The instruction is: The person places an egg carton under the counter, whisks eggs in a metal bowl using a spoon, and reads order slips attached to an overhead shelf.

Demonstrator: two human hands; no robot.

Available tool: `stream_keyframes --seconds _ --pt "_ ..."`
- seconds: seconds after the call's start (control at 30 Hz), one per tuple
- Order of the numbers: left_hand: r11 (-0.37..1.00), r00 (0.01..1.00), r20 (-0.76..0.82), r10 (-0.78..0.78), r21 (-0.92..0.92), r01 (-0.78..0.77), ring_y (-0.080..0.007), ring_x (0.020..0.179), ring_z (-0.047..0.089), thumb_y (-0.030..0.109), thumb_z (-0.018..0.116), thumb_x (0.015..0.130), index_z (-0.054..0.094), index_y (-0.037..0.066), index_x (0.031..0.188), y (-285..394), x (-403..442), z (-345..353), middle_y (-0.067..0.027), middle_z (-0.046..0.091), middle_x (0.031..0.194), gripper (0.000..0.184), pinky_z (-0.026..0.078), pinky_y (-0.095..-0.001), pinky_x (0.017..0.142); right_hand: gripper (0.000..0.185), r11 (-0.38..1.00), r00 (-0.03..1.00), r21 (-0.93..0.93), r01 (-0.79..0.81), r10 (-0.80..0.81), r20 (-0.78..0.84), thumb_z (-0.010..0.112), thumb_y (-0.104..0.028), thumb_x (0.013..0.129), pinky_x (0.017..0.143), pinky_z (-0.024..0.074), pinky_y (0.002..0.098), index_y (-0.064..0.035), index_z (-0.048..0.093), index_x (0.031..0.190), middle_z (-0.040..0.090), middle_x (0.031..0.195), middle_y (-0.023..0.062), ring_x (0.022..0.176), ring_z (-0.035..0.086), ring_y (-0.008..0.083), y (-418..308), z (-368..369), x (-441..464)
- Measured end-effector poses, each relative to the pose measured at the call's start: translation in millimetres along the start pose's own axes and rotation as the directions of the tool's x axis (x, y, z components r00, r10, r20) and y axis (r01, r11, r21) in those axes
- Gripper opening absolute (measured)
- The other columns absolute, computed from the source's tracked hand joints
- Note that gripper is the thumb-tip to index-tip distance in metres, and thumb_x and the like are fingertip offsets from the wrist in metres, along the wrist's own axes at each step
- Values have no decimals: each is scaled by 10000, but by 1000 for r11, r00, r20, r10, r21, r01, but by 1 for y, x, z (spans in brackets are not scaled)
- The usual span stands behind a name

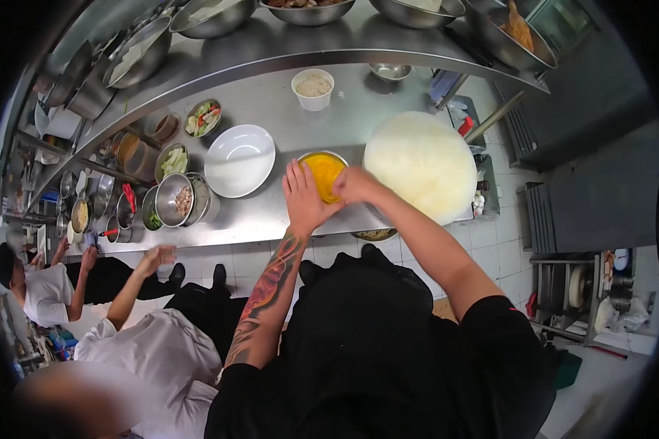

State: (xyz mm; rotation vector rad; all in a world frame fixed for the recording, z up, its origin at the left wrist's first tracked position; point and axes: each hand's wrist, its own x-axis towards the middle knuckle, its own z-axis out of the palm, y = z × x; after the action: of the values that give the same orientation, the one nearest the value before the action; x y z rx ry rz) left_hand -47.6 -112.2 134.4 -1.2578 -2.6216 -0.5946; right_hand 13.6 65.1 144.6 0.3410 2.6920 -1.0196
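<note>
A metal bowl of yellow liquid that looks like beaten egg [324, 173] stands on the steel counter in front of me. My left hand [305, 197] lies along the bowl's left side, fingers stretched out and touching the rim. At the right rim, my right hand [356, 185] has its fingers curled closed, their tips at the edge of the yellow liquid. What those fingers pinch, if anything, is hidden. Just right of the bowl is a big round pale board [419, 164], and to its left sits a white plate [240, 161].
A white tub of pale grains [313, 88] and a small metal bowl [390, 72] stand behind. Bowls of cut vegetables [203, 118] and chopped food [174, 200] crowd the left. A steel shelf [307, 57] overhangs the back. Co-workers in white [150, 340] stand at left.
</note>
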Motion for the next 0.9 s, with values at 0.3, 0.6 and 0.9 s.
stream_keyframes --seconds 0.3,0.6,0.9 --pt "1000 1000 -1 -4 -15 3 -470 1433 198 774 729 601 292 -148 1429 6 -1 -2 -350 226 1522 1314 169 -563 1147 144 974 911 116 -197 225 -344 668 -207 766 719 550 417 -149 776 841 718 801 117 782 689 325 -7 -10 -10" --pt "1000 999 29 30 -10 -30 -472 1436 194 773 716 621 283 -147 1431 12 0 -3 -353 232 1520 1300 170 -561 1146 111 993 997 -112 47 -54 -59 649 -199 753 722 554 431 -174 757 760 721 807 108 778 695 312 1 5 -10" --pt "1000 999 35 14 26 -15 -484 1435 201 757 727 626 287 -152 1423 32 -11 -3 -372 239 1509 1287 167 -561 1148 98 984 931 117 -131 163 -327 632 -160 708 693 542 445 -121 721 693 695 752 126 735 680 320 -9 -8 -14"
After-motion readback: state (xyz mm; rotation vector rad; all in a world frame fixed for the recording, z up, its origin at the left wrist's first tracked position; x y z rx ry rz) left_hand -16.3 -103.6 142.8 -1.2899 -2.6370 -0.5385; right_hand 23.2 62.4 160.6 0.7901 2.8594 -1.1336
